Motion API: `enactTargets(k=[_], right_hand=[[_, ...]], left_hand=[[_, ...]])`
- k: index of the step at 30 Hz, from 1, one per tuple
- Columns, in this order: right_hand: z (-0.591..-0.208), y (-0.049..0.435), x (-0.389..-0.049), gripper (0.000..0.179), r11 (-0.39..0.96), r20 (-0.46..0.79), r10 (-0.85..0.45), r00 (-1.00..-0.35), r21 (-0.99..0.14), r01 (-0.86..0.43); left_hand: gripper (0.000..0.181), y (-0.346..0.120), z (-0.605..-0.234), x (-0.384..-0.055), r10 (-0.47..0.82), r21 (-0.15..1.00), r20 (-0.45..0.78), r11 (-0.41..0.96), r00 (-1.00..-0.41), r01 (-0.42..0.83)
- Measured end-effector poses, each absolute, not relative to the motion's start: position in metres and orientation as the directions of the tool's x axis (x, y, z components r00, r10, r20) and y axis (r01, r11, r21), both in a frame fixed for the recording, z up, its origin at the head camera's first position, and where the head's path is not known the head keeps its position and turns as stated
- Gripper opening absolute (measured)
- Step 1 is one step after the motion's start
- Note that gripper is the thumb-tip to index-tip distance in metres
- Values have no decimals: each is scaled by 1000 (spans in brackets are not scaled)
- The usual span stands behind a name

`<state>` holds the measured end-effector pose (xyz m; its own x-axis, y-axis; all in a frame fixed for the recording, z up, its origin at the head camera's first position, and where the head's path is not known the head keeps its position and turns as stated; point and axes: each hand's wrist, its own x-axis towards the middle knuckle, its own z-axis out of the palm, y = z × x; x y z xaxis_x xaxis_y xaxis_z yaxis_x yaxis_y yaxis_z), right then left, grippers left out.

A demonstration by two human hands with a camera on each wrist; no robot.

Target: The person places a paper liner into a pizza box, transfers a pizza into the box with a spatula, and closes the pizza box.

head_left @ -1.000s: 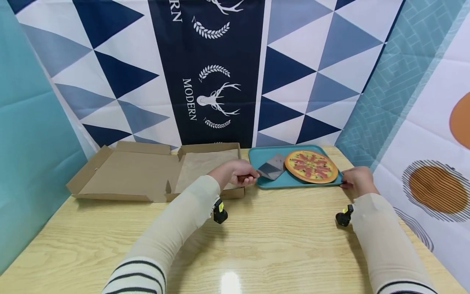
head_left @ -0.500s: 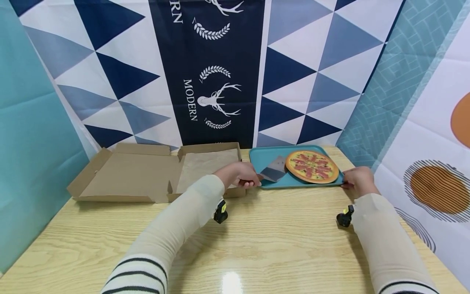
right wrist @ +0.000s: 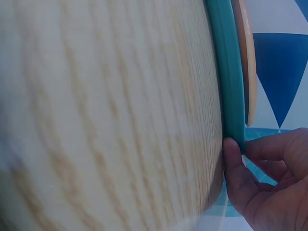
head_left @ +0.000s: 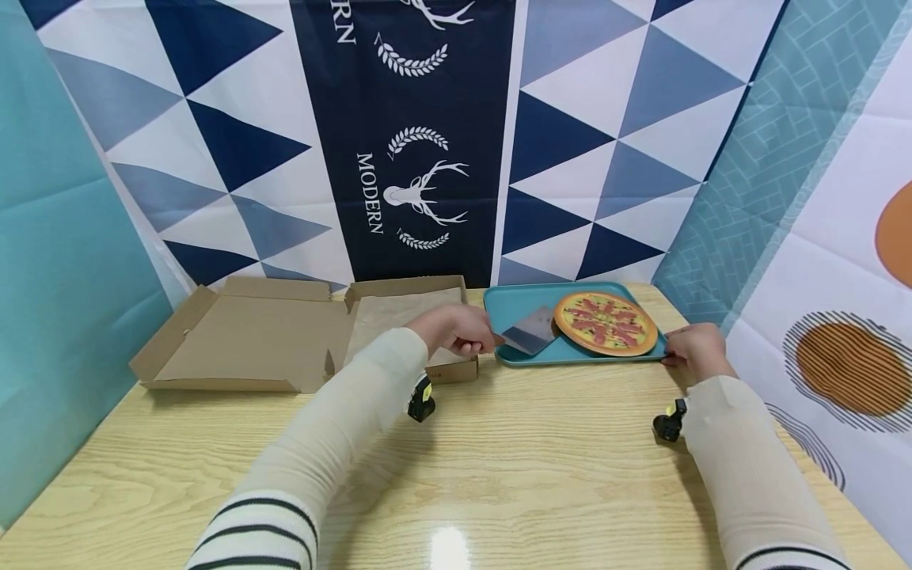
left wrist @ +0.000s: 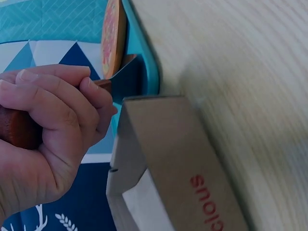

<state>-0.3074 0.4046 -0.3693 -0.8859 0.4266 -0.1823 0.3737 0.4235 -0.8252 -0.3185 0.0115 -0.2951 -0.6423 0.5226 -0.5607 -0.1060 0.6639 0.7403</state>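
Observation:
My left hand [head_left: 466, 328] grips the wooden handle [left wrist: 18, 129] of a pizza spatula, its fingers curled round it. The spatula's flat metal blade [head_left: 533, 332] slants over the left part of a teal tray [head_left: 509, 297], its far edge right at the pizza's left edge. The round pizza [head_left: 606, 324], with red toppings and an orange crust, lies on the tray's right half. At the tray's front right corner my right hand [head_left: 694, 348] pinches the rim between thumb and fingers, as the right wrist view also shows.
An open cardboard pizza box [head_left: 449, 372] stands left of the tray, lined with paper [head_left: 385, 313]; its lid [head_left: 256, 336] lies folded back to the left. My left hand is over the box's right side. The wooden table [head_left: 556, 459] stretches in front, and patterned cloth [head_left: 420, 142] hangs behind.
The left hand went slightly right and toward me, then drew back a little left, still gripping the spatula. The blade shifted slightly beside the pizza. The right hand keeps its place on the tray.

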Motion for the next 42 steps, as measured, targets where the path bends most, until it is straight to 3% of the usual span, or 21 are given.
enactTargets(k=[3, 8, 12, 23, 28, 34, 42], right_hand=[[-370, 404, -307, 49, 422, -175, 422, -890, -831, 363], [-370, 403, -307, 50, 424, -178, 422, -889, -828, 368], [-370, 403, -308, 48, 405, -188, 429, -884, -834, 374], [-369, 401, -306, 31, 413, -182, 430, -884, -831, 372], [-370, 401, -304, 27, 423, -164, 417, -894, -835, 351], [-369, 402, -304, 20, 428, -169, 412, -895, -831, 354], [-369, 402, -303, 22, 442, -160, 399, -903, -829, 343]], left_hand=[[11, 6, -289, -321, 522, 721, -576, 687, -629, -90], [25, -3, -277, -324, 495, 644, -595, 765, -634, -7], [25, -10, -271, -326, 476, 592, -617, 805, -627, 29], [15, -18, -257, -331, 470, 525, -693, 849, -547, 64], [20, -21, -249, -337, 468, 476, -721, 870, -511, 125], [31, -24, -244, -340, 444, 461, -756, 883, -480, 90], [20, -18, -243, -342, 444, 455, -763, 885, -470, 98]])
